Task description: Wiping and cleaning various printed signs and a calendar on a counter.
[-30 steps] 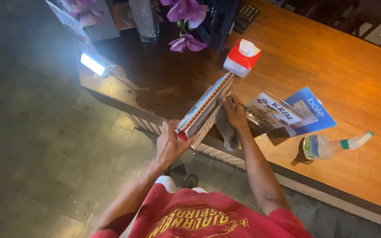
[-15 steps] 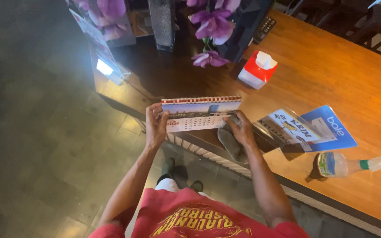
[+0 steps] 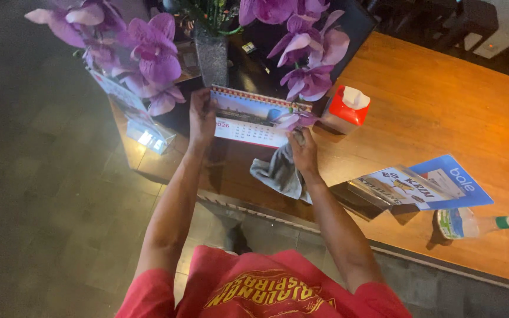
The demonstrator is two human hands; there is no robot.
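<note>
A spiral-bound desk calendar (image 3: 248,115) with a picture above a date grid is held over the wooden counter (image 3: 443,106), just below the purple orchid blooms (image 3: 307,70). My left hand (image 3: 201,115) grips its left end. My right hand (image 3: 303,150) holds its right lower corner together with a grey cloth (image 3: 278,174) that hangs down from the fingers onto the counter's near part.
A red and white tissue box (image 3: 347,109) stands right of the calendar. Clear stands with printed cards (image 3: 399,188) and a blue leaflet (image 3: 452,179) sit further right, beside a lying spray bottle (image 3: 478,222). A vase (image 3: 212,56) and an acrylic sign (image 3: 128,109) stand at the left.
Both hands have carried the calendar away from me, from the counter's near edge to under the orchids. A second ago it was turned edge-on; now its face is toward me.
</note>
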